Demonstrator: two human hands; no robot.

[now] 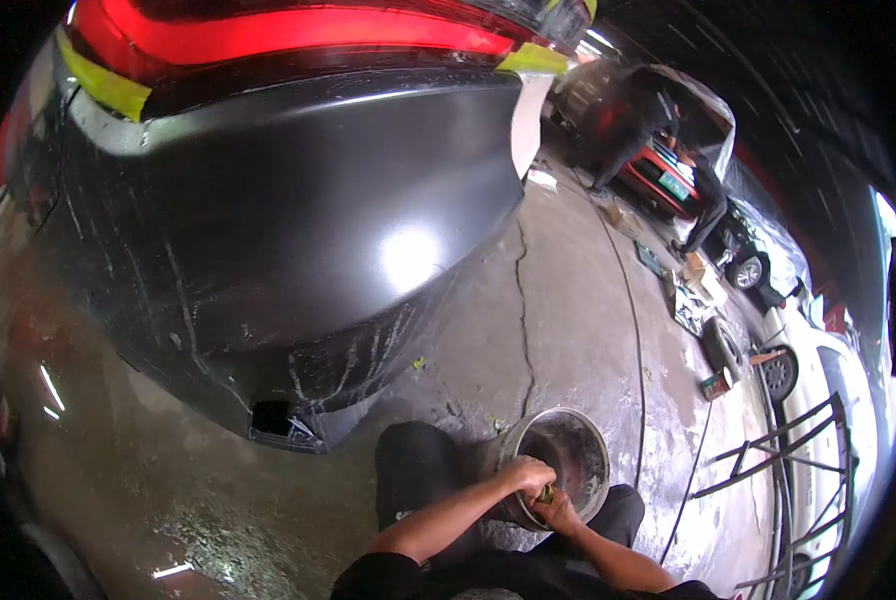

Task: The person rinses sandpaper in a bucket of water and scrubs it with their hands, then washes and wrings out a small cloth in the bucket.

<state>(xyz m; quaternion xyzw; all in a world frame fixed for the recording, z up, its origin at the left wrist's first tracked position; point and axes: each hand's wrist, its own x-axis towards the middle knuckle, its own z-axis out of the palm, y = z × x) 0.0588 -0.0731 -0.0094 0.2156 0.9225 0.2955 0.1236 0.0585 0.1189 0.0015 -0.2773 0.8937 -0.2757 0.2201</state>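
A dented metal bucket (586, 428) stands on the wet concrete floor between my knees. Both my hands meet at its near rim. My left hand (530, 474) is curled over the rim. My right hand (560, 510) sits just below it, closed around a small greenish object (546, 493) that I cannot identify. A dark grey car rear bumper (288, 230) with scuffs and sanding marks fills the view in front of me, with a red tail light (298, 30) and yellow-green masking tape (103, 85) above it.
A cracked concrete floor (538, 300) runs to the right. A cable (693, 470) lies on it. Two people work at a red car (658, 175) in the back. Wheels, boxes and a white car (828, 380) line the right side, beside a metal frame (778, 450).
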